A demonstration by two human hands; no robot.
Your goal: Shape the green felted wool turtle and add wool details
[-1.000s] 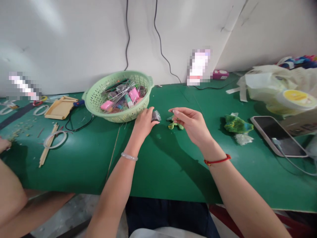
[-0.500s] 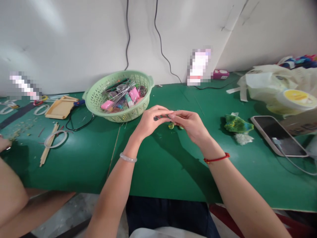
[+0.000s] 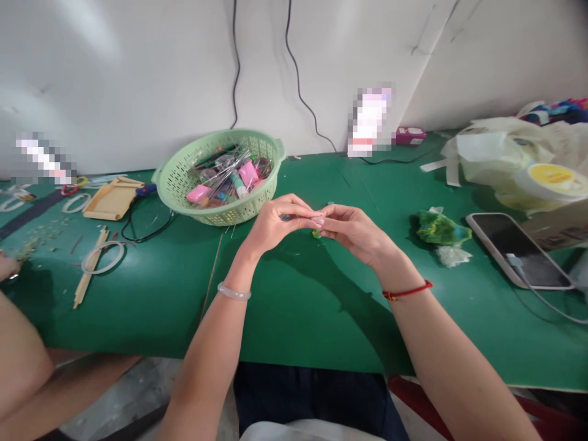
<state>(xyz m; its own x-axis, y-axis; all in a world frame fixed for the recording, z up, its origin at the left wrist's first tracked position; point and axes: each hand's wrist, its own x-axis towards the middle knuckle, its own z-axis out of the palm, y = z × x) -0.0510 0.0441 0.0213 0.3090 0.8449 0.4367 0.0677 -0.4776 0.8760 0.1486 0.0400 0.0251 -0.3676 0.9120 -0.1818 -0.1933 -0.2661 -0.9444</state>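
Note:
Over the middle of the green table (image 3: 303,306), my left hand (image 3: 280,223) and my right hand (image 3: 351,226) meet with fingertips touching. Both hands are closed in a pinch, and what lies between the fingertips is too small to make out. A small yellow-green piece (image 3: 316,234) shows just under the joined fingertips. Something dark shows partly behind the fingers of my left hand. A pale bangle (image 3: 234,292) is on my left wrist, a red cord (image 3: 408,290) on my right.
A green basket (image 3: 220,215) of pink packets and wires stands behind my left hand. Rightward lie a green-yellow bundle (image 3: 441,228), a phone (image 3: 519,248) with a cable, and plastic bags (image 3: 500,150). At left are a wooden tray (image 3: 110,199), a ring (image 3: 103,257) and another person's hand (image 3: 8,266).
The fingertips of my two hands have come closer together, and my right wrist has shifted slightly right. Less of the yellow-green piece shows beneath them.

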